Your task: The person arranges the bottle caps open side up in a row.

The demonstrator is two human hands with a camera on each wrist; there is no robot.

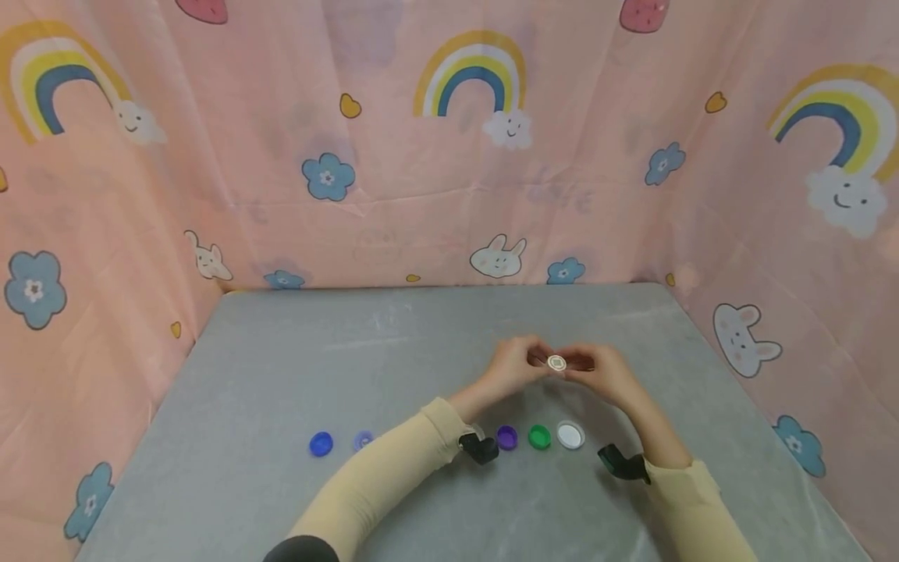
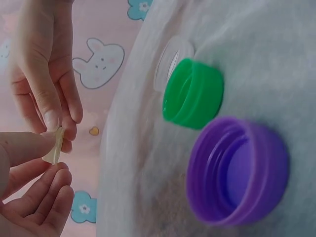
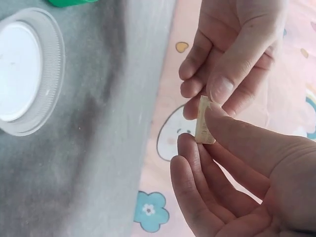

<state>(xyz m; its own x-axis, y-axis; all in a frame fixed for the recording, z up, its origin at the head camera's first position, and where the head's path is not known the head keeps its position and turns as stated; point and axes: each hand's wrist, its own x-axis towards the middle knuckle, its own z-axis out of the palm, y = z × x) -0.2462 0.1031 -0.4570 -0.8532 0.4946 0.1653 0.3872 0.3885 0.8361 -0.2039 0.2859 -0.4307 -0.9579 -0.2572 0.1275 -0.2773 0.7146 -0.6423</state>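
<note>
Both hands meet over the table and pinch one small, round, cream-coloured cap between them. A square mark shows on its pale face in the head view. From the left wrist view, the thumb and fingers of my left hand grip the cap's lower edge. My right hand comes in from the other side, thumb and fingertips at the cap, its remaining fingers loosely bent. In the right wrist view the cap stands nearly edge-on, and my left hand reaches it from above.
Nearer than the hands, a row of caps lies on the grey table: blue, pale blue, purple, green and a white one with a clear rim. The left sleeve overlaps the row. Pink curtains surround the table.
</note>
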